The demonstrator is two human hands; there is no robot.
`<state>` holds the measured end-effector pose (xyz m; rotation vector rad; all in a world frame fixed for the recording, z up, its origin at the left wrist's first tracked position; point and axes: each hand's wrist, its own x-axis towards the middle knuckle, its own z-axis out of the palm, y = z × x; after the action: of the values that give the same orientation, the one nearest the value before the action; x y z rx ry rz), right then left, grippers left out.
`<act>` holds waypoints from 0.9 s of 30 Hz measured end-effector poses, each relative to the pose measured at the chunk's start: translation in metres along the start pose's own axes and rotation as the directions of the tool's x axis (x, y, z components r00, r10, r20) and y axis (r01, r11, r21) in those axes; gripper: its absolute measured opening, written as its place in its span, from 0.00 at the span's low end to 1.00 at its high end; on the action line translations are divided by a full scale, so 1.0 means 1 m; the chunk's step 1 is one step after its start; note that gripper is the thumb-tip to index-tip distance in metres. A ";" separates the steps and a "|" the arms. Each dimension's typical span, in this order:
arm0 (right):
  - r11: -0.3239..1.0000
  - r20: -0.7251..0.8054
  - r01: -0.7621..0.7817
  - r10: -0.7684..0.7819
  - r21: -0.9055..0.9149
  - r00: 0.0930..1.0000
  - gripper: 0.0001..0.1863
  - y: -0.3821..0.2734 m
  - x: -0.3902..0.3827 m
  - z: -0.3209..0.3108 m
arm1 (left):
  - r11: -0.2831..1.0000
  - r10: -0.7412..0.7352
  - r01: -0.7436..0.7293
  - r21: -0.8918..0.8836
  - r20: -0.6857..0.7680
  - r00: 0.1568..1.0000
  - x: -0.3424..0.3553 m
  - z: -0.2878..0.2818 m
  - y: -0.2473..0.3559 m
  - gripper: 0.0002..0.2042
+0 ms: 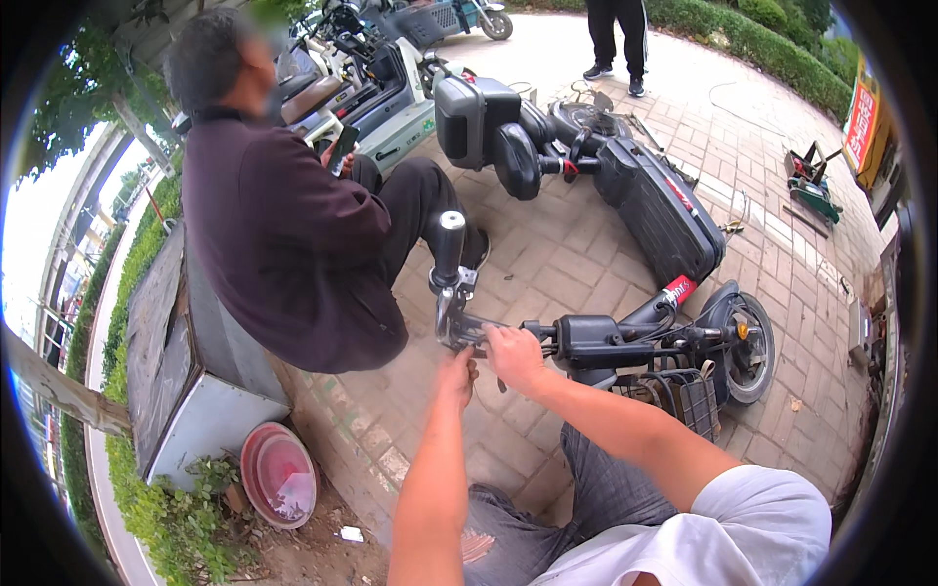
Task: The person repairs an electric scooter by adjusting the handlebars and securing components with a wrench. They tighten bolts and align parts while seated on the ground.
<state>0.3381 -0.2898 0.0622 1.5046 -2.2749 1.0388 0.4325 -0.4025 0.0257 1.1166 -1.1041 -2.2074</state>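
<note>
An electric scooter lies on its side on the brick paving, its front wheel to the right and its handlebar reaching toward me. The near handlebar end has a dark upright grip above a metal lever bracket. My right hand is closed over the handlebar beside the bracket and several dark cables. Just left of it and lower, my left hand has its fingers pressed together under the bracket. What those fingers pinch is hidden. A black housing on the handlebar sits right of my right hand.
A person sits close on the left, holding a phone. A red basin stands beside a metal box. Other scooters are parked behind. Another person stands at the back. Tools lie far right.
</note>
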 end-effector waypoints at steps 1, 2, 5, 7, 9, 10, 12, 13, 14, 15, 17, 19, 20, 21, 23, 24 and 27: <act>1.000 -0.026 0.007 -0.006 0.016 1.000 0.07 -0.008 0.013 -0.008 | 1.000 0.010 -0.010 0.025 0.011 1.000 -0.007 -0.002 0.009 0.06; 0.998 0.098 0.051 -0.046 -0.044 0.994 0.08 -0.008 0.014 -0.005 | 1.000 0.014 -0.015 0.013 0.021 1.000 -0.007 -0.003 0.008 0.05; 0.967 0.379 0.178 -0.097 -0.184 0.920 0.12 0.000 0.010 -0.001 | 0.999 -0.034 0.034 0.002 0.031 0.999 0.001 -0.009 -0.003 0.05; 0.932 0.483 0.235 -0.077 -0.277 0.872 0.14 -0.001 0.007 0.003 | 1.000 -0.021 0.021 -0.006 0.038 0.999 0.006 -0.007 -0.006 0.05; 0.892 0.552 0.268 -0.026 -0.363 0.833 0.16 -0.013 0.003 0.005 | 1.000 -0.012 0.011 0.020 0.032 0.999 0.007 -0.013 -0.010 0.06; 0.910 0.557 0.239 -0.011 -0.339 0.830 0.16 -0.014 0.003 0.005 | 0.999 -0.005 0.003 0.052 0.031 1.000 0.012 -0.017 -0.011 0.07; 0.915 0.486 0.270 -0.096 -0.301 0.869 0.17 -0.024 0.002 -0.005 | 0.993 0.025 -0.025 0.117 -0.004 1.000 0.013 -0.020 -0.008 0.10; 0.915 0.448 0.287 -0.139 -0.282 0.883 0.18 -0.028 0.001 -0.009 | 0.988 0.048 -0.042 0.152 -0.038 0.998 0.010 -0.022 -0.009 0.11; 0.953 0.318 0.229 -0.159 -0.196 0.935 0.23 -0.026 -0.001 -0.005 | 0.982 0.069 -0.056 0.182 -0.065 0.995 0.007 -0.017 -0.009 0.13; 0.983 0.339 0.141 -0.093 -0.119 0.936 0.25 -0.025 -0.001 0.001 | 0.980 0.082 -0.073 0.184 -0.040 0.996 0.005 -0.014 -0.007 0.14; 0.998 0.402 -0.052 0.037 0.025 0.915 0.30 -0.024 0.000 0.013 | 0.978 0.099 -0.100 0.184 0.011 0.995 0.000 -0.008 -0.005 0.16; 0.953 0.490 -0.229 0.104 0.201 0.865 0.31 -0.025 0.010 0.021 | 0.977 0.090 -0.098 0.189 0.049 0.995 0.014 -0.032 -0.006 0.14; 0.914 0.565 -0.326 0.140 0.242 0.813 0.30 -0.019 0.013 0.021 | 0.974 0.062 -0.073 0.214 0.060 0.996 0.016 -0.038 -0.009 0.13; 0.869 0.634 -0.421 0.175 0.261 0.753 0.30 -0.007 0.015 0.024 | 0.971 0.032 -0.051 0.232 0.083 0.996 0.014 -0.030 -0.008 0.12; 0.885 0.634 -0.381 0.135 0.269 0.762 0.28 0.002 0.023 0.031 | 0.975 0.022 -0.037 0.217 0.071 0.997 0.015 -0.029 -0.007 0.09; 0.879 0.648 -0.374 0.104 0.295 0.755 0.27 -0.002 0.028 0.032 | 0.976 0.006 -0.025 0.216 0.088 0.996 0.018 -0.043 -0.005 0.08; 0.867 0.687 -0.369 0.044 0.334 0.725 0.26 0.012 0.036 0.043 | 0.985 -0.046 0.029 0.171 0.097 0.994 0.009 -0.026 -0.004 0.07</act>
<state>0.3191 -0.3414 0.0454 2.1132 -2.8869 1.3318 0.4486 -0.4177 0.0090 1.1124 -1.3462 -2.2548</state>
